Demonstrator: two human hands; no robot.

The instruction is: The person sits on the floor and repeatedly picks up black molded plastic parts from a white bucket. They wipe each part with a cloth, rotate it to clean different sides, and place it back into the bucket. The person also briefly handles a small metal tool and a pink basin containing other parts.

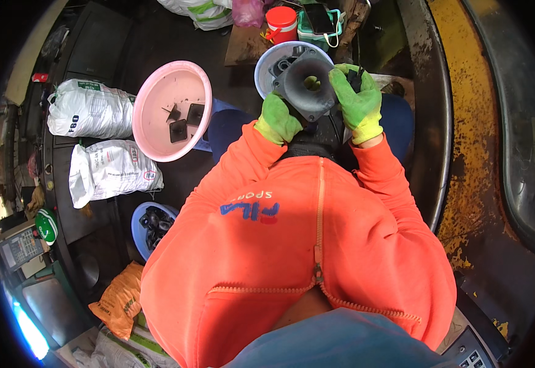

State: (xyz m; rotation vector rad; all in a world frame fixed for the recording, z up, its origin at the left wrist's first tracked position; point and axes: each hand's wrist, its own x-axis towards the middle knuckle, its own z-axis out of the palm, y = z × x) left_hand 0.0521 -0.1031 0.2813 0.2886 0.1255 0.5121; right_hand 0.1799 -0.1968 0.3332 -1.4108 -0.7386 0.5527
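I hold a dark grey funnel-shaped plastic part (307,86) with a round hole in its middle, above my lap. My left hand (278,118), in a green glove, grips its lower left edge. My right hand (357,97), also green-gloved, clasps its right side, fingers curled over the rim. Both orange sleeves reach up from the lower frame. Right behind the part sits a pale blue basin (268,63) with more dark parts in it, partly hidden by the held piece.
A pink basin (157,98) with a few small dark pieces stands to the left. Two white sacks (89,110) lie further left. A blue bowl (139,222) of dark parts sits lower left. A red-lidded jar (281,23) stands beyond. A yellowed curved metal rim (470,122) runs along the right.
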